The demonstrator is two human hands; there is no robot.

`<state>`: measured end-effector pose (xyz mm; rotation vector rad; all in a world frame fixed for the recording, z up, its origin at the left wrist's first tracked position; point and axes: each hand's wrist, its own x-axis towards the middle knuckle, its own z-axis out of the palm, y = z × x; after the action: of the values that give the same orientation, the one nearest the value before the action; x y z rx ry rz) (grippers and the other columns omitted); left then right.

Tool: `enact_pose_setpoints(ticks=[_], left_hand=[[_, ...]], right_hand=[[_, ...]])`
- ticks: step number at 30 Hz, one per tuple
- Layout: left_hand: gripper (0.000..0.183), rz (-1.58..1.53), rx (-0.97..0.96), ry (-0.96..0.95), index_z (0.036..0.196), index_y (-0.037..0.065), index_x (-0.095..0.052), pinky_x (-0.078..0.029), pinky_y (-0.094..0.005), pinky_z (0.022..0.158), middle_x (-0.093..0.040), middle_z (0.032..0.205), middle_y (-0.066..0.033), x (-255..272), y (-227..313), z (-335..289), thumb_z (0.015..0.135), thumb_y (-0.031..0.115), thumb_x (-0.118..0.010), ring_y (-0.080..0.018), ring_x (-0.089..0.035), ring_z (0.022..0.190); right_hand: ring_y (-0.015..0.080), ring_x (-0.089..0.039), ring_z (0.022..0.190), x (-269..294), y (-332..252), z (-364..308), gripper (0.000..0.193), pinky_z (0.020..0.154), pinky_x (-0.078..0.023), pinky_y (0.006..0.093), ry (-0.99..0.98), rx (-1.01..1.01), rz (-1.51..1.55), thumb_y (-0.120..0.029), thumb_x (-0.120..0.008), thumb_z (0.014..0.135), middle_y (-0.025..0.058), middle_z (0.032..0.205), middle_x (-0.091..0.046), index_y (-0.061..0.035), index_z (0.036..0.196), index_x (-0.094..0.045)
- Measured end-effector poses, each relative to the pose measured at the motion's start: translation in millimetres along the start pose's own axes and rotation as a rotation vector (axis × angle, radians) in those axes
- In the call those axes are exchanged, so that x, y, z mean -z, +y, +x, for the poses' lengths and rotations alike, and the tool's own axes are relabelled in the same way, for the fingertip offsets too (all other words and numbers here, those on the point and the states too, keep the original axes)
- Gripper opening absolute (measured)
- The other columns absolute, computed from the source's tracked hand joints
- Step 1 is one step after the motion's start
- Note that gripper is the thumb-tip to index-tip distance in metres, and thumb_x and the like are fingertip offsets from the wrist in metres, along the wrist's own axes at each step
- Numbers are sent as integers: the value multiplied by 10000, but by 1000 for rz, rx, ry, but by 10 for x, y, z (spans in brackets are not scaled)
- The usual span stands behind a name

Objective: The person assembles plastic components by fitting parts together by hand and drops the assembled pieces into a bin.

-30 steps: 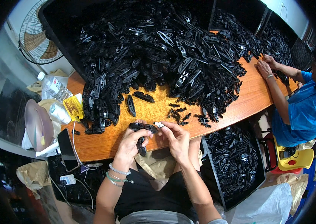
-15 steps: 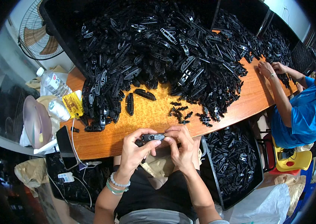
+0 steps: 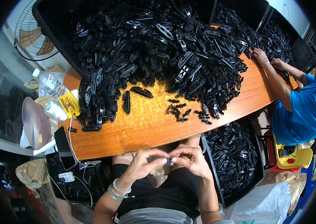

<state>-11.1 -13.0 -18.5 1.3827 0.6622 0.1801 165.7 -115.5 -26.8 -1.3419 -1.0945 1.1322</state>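
Nearer the lap (image 3: 146,196), both hands (image 3: 143,166) now pinch a black part (image 3: 170,162).

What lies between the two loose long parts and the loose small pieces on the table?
In the head view, only bare tabletop: the long parts lie left, the small pieces right.

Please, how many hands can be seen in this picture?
4: the person's left hand and right hand, before the table; a co-worker's hand beside the heap, and their other hand right of it. None seems hidden.
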Motion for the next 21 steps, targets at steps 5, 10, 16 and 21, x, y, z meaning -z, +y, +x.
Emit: enact_pose_setpoints(ticks=[5,10,16,21], left_hand=[[272,700,-195,148,1082,-4,-563,-448,-405,842,-577,1025,-226,-91,-805,250,834,105,-536,-372,-560,980],[218,1038,-880,196,956,-18,-590,-471,-345,617,-547,841,-140,-237,-316,157,742,24,-601,-265,-565,703],[217,1311,-520,948,954,-30,-550,-456,-380,479,-538,775,-169,557,298,602,843,155,-578,-307,-575,604],[115,1318,-530,827,861,-5,-513,-464,-412,544,-497,802,-172,721,165,788,776,51,-567,-327,-572,673]], right_hand=[[130,-579,594,-11,-16,228,56,549,-445,247,491,63,-331,-40,-640,793,81,657,-626,12,803,-661],[276,-510,786,112,-21,836,82,693,-418,345,735,410,-851,-38,-666,722,108,783,-556,4,790,-651],[263,-504,797,145,14,1021,66,719,-376,359,715,320,-1094,-55,-664,710,88,779,-562,-15,756,-639],[235,-569,611,-47,-32,886,70,559,-448,307,895,502,-760,0,-594,812,118,763,-580,-6,871,-558]])
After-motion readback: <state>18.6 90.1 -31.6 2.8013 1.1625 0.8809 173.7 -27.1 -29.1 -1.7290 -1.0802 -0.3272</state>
